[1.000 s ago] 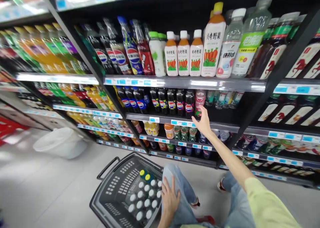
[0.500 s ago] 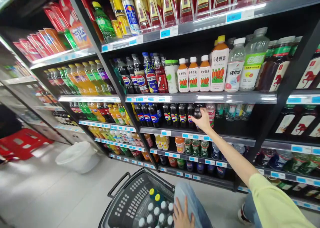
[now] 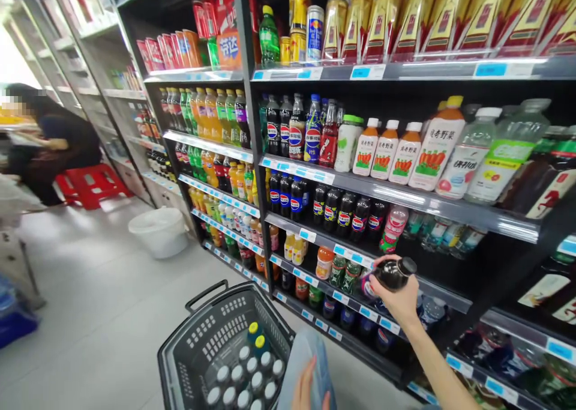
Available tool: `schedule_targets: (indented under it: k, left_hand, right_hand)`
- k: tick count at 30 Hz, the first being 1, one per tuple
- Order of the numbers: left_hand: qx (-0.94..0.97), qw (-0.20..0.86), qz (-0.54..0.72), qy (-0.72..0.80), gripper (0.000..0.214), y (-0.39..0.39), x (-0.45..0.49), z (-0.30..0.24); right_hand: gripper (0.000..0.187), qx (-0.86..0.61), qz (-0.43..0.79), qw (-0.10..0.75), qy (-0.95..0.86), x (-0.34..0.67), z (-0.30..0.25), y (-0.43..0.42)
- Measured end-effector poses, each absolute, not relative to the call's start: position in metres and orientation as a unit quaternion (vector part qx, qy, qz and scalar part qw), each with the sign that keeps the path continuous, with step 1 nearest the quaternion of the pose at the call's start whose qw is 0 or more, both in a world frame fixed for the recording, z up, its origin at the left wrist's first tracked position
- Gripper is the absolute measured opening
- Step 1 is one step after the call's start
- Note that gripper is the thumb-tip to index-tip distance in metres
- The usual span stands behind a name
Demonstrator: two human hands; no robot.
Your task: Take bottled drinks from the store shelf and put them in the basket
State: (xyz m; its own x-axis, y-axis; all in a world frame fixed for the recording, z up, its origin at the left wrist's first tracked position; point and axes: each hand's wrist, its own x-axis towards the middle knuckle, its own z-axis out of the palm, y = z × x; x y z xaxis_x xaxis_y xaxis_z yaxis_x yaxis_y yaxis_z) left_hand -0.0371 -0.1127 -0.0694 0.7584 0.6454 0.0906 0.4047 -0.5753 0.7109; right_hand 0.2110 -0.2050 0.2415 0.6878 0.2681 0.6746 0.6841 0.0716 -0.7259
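Note:
A dark cola bottle is gripped in my right hand, tilted with its black cap toward me, in front of the shelf edge. Behind it, a row of cola bottles stands on the shelf, with a pink bottle at the end of the row. My left hand rests on my jean-clad knee, its fingers stretched out and partly cut off by the lower edge. Left of the knee, a dark grey shopping basket on the floor holds several white-capped bottles and two yellow-capped ones.
Tall black shelves full of drinks run along the right and back. A white tub and a red stool stand on the floor at left. Beyond, a person in dark clothes sits bent over.
My right hand has drawn the cola bottle out of its row on the shelf and brought it nearer. The view has swung left, showing the seated person. My left hand stays on my knee.

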Motion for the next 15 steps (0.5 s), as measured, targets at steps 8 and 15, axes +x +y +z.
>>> schedule_targets:
  k: [8,15]
  left_hand:
    - [0.821,0.385,0.356,0.225,0.078,-0.162,0.025,0.053]
    - [0.703,0.661,0.235,0.111,0.094,-0.161,0.003,0.075]
  right_hand:
    - [0.06,-0.61,0.092,0.762,-0.198,0.127,0.187,-0.231]
    - [0.074,-0.575,0.218,0.755,-0.23,0.122,0.174,-0.249]
